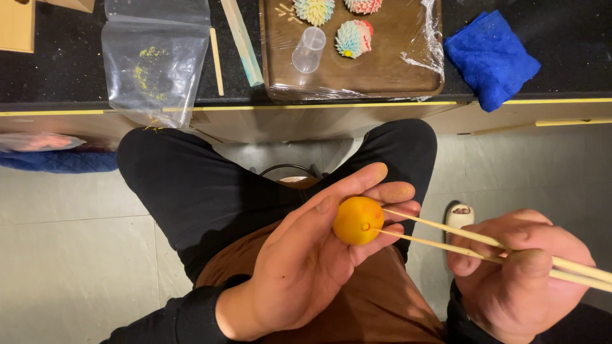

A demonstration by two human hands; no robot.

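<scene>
Orange ball [357, 220] in left hand [299, 261], two chopsticks [440, 234] in right hand [516, 274], perhaps touching.

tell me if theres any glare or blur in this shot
Head view: glare on the plastic wrap over the brown tray; the orange ball in the left hand is sharp; the right hand with the chopsticks looks slightly soft.

Floor [76, 267]: pale grey tiles, thin dark joints. Counter [561, 44]: black speckled top, yellow strip on its front edge. Brown tray [382, 70] in clear wrap at the front edge, mid-right. Blue cloth [491, 57] toward the right end. Even indoor light.
</scene>
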